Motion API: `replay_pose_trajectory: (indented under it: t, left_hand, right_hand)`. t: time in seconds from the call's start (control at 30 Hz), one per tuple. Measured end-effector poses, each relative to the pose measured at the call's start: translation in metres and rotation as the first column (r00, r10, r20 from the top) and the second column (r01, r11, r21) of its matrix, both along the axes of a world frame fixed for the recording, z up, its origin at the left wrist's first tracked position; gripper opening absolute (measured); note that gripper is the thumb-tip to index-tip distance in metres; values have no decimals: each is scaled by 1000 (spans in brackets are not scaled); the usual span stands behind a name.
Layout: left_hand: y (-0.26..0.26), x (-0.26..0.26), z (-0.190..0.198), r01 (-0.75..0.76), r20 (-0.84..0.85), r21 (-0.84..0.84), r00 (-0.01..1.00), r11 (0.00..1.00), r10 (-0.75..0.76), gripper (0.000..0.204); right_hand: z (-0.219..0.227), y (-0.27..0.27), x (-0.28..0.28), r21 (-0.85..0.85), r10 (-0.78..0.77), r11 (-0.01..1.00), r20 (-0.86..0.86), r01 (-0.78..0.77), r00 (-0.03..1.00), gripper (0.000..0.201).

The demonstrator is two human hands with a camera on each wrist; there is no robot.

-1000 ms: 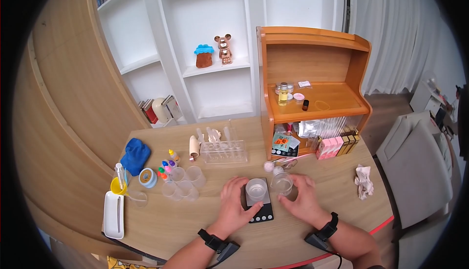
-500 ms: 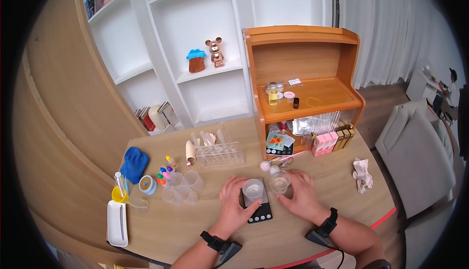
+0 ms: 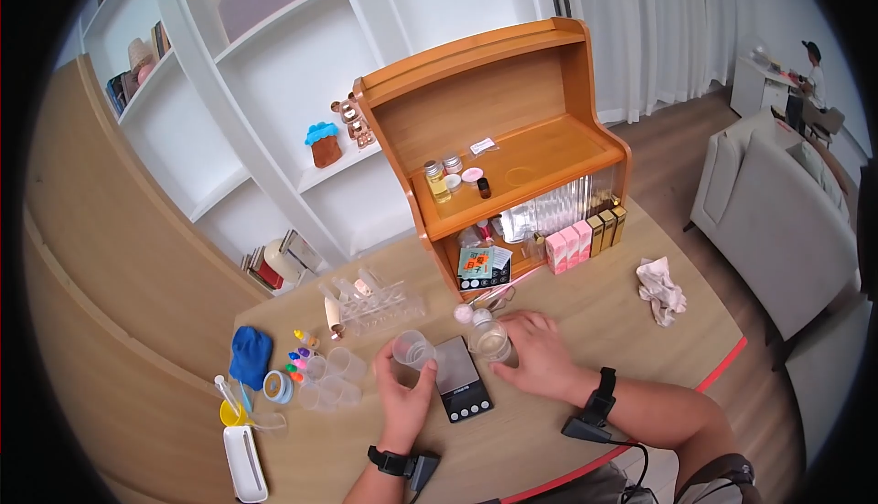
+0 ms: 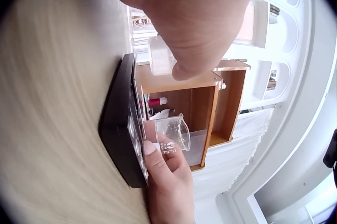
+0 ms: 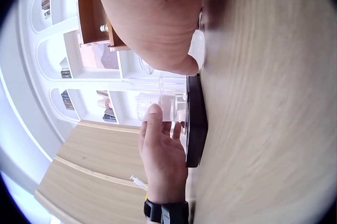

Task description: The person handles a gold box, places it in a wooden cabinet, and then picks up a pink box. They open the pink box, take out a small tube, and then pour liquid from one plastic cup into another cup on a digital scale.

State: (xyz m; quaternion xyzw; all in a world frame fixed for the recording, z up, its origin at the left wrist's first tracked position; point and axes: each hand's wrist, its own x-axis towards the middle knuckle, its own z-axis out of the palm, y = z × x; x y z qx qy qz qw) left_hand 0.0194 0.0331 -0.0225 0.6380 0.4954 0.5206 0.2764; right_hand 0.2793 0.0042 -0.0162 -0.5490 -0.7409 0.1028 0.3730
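Thumb and fingers of my left hand (image 3: 404, 405) grip a clear plastic cup (image 3: 413, 348) with some clear liquid in it. The cup is over the left edge of a black digital scale (image 3: 459, 380), whose bare plate now shows. In the right wrist view the same cup (image 5: 164, 107) appears raised above the scale's level. On the scale's other side, my right hand (image 3: 547, 362) holds a small glass beaker (image 3: 491, 343) low at the tabletop. White print and a pouring lip show on the beaker (image 4: 176, 132) in the left wrist view.
Several plastic cups (image 3: 346, 364) and small colour bottles stand left, before a clear rack (image 3: 389, 310) of tubes. A wooden shelf unit (image 3: 512, 161) rises behind the hands. Crumpled tissue (image 3: 660, 290) lies right; a white tray (image 3: 243, 464) lies at the left edge.
My left hand has lifted the plastic cup off the scale and moved it left. The right hand still holds the beaker beside the scale. The head view has turned right and tilted.
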Motion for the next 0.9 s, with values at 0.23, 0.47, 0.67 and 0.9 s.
replay_pose_trajectory:
  t: [0.23,0.47,0.67,0.9]
  left_hand:
    - [-11,10,29,-1,-268,208,962,978,58,60]
    - [-16,25,72,113,-565,349,817,930,113,64]
    - [-17,35,80,179,-729,388,660,904,182,65]
    - [-19,45,87,200,-762,400,615,895,203,63]
  right_hand:
    - [-1,0,0,2,46,999,-7,-46,999,61]
    - [-1,-1,0,24,51,998,-9,-51,999,60]
    - [-2,-1,1,27,56,998,-8,-55,998,59]
    - [0,-2,0,7,52,999,-10,-51,999,58]
